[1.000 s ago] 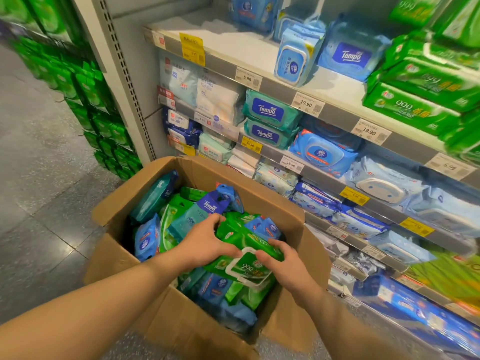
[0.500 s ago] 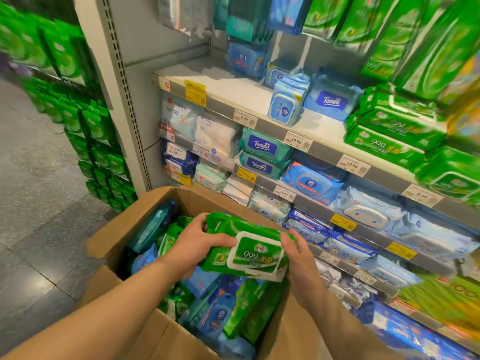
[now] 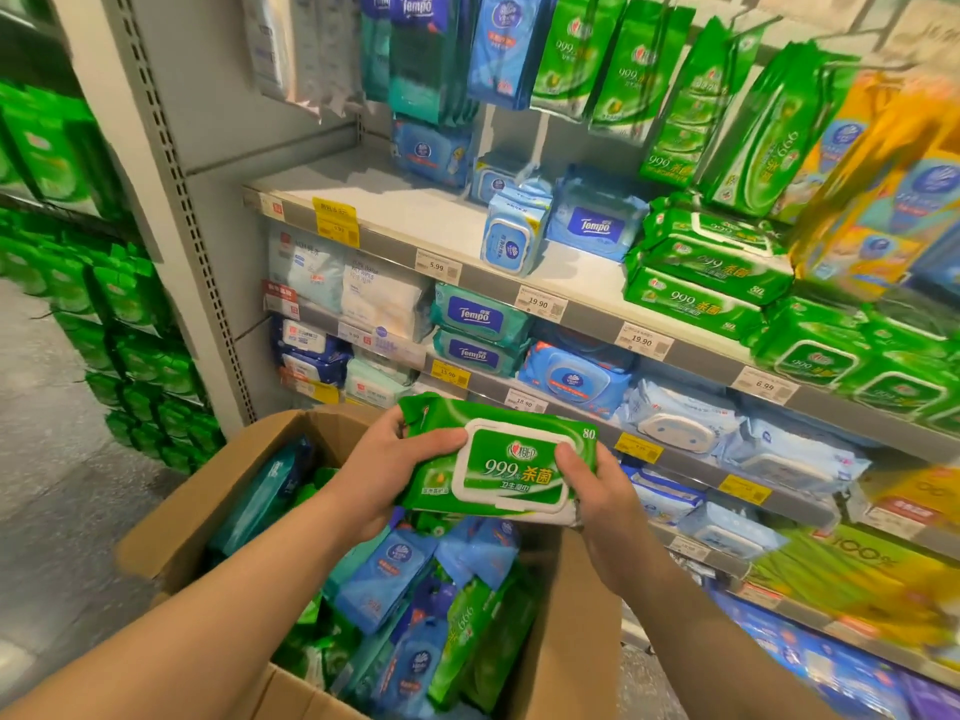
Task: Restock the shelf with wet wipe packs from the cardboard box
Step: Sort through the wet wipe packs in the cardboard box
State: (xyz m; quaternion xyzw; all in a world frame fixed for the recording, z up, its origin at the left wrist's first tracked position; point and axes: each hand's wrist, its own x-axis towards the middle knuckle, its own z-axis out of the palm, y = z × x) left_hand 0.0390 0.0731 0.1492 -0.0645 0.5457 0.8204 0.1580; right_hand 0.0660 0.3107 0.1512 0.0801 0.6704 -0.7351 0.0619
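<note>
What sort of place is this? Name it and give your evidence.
Most likely a supermarket or drugstore aisle. Price tags run along the shelf edge, many branded wet wipe packs fill the tiers, and an open cardboard box of stock sits below.

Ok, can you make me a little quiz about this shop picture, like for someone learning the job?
1. True or false: both hands hold the green pack.
2. Where do matching green packs already sit? A) on the floor B) on the top shelf, right of the blue Tempo pack C) inside a fridge
3. Fill in: the packs waiting to be stocked lie in a cardboard ____.

Key
1. True: the left hand grips its left end, the right hand its right end.
2. B
3. box
</note>
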